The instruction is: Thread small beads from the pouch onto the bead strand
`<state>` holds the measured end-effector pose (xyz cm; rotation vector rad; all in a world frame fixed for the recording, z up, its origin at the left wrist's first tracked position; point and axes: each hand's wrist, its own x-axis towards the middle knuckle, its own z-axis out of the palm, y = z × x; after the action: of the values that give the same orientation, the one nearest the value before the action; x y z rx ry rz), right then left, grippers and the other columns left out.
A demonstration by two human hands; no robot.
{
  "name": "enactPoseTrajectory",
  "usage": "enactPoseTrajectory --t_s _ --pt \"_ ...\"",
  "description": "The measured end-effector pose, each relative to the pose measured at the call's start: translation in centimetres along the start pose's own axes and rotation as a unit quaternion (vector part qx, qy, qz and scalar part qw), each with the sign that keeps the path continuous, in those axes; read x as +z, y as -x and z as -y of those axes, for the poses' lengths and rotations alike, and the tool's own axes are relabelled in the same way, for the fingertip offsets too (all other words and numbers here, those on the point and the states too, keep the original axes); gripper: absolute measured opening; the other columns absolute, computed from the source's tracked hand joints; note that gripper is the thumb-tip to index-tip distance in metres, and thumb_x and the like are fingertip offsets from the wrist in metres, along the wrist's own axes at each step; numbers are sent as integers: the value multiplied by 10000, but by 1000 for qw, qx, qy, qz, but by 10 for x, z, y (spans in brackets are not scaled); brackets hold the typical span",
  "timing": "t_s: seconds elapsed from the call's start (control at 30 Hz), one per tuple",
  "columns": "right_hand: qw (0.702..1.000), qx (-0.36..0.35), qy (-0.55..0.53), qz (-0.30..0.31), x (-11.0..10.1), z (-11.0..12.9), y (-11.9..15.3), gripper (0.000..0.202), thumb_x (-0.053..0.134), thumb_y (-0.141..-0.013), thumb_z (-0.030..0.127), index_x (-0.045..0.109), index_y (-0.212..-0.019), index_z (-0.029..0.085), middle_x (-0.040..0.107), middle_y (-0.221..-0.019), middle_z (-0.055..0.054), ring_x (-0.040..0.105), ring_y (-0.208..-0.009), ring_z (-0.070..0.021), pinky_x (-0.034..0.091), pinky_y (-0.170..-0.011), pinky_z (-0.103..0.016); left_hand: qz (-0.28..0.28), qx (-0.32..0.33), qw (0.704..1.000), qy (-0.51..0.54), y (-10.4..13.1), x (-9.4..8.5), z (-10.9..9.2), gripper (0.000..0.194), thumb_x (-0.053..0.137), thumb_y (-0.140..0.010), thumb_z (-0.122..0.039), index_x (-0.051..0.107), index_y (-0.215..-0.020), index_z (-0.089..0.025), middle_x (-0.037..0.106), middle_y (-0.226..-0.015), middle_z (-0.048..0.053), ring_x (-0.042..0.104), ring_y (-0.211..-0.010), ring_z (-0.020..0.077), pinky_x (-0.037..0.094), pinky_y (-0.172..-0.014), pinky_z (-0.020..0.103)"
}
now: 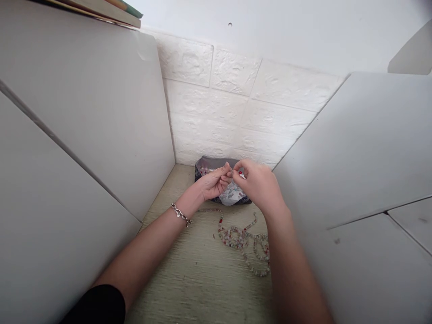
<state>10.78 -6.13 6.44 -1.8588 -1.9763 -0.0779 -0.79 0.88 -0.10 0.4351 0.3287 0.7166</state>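
Note:
Over a dark open box (221,162) lined with white and filled with small beads (231,192), my two hands meet fingertip to fingertip. My left hand (217,182), palm up, pinches something too small to make out between thumb and fingers. My right hand (254,180) is closed too, thumb against index finger, close to the left fingertips; what it holds is hidden. A red bead (240,172) shows by the right fingers. Below the box, a long string of multicoloured beads (236,238) lies in loops on the greenish surface, partly behind my right forearm.
Pale panels (135,112) stand on the left and a grey-white panel (354,157) on the right. A white brick-patterned wall (209,108) is behind the box. Books or boards (118,13) lie at the top left.

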Motion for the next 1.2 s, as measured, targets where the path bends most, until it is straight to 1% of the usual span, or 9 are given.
enactPoseTrajectory --t_s 0.1,0.37,0.53,0.63,0.77,0.9,1.03,1.2 --pt "1000 -3 4 -5 2 0 0 234 422 -786 391 583 -780 221 582 -635 -9 465 -554 -122 232 -491 -235 -6 1 1000 3 0 0 0 202 482 -815 -182 553 -657 -80 494 -561 -14 410 -383 -16 338 -335 56" --pt "1000 -9 2 -7 4 1 0 239 401 -803 397 575 -781 235 593 -642 2 474 -567 -127 224 -484 -231 21 -5 1000 6 -4 -7 2 144 508 -798 -158 579 -702 -76 504 -559 -19 432 -395 -11 377 -367 65" --pt "1000 -10 5 -3 6 0 -1 257 405 -810 383 608 -764 233 619 -674 -11 522 -625 -146 264 -511 -240 14 -11 1000 2 -3 -7 1 160 487 -811 -159 580 -711 -74 500 -551 -16 436 -400 -8 377 -370 61" --pt "1000 -19 -3 5 7 -2 -3 260 408 -816 355 642 -811 242 644 -727 -20 550 -673 -152 302 -544 -246 16 -9 1000 -6 -3 -6 1 164 489 -811 -168 576 -706 -77 499 -547 -13 441 -403 -5 380 -376 62" --pt "999 -28 -42 16 10 -7 -6 258 414 -817 335 659 -868 270 664 -771 -10 568 -696 -147 350 -596 -250 4 11 999 -31 -2 -3 1 179 476 -818 -166 565 -689 -80 506 -541 -12 436 -394 -6 378 -379 65" --pt "994 -20 -106 21 17 -12 -8 255 446 -794 333 667 -892 252 676 -795 -11 579 -697 -144 382 -620 -252 -27 11 997 -68 0 0 -1 201 481 -816 -184 537 -643 -98 447 -478 -44 387 -345 -10 325 -330 68" --pt "984 -34 -177 9 22 -13 -9 222 478 -771 282 679 -852 236 683 -827 -3 591 -737 -127 398 -668 -236 -21 -3 995 -99 1 -1 -6 214 481 -815 -189 522 -621 -106 407 -445 -58 351 -315 -9 295 -304 70" --pt "981 -32 -190 -1 23 -12 -9 204 493 -758 287 681 -785 213 680 -749 -1 572 -653 -116 384 -624 -229 -19 -19 996 -85 3 -1 -8 240 457 -828 -211 523 -627 -98 423 -459 -46 355 -319 -15 306 -310 58"
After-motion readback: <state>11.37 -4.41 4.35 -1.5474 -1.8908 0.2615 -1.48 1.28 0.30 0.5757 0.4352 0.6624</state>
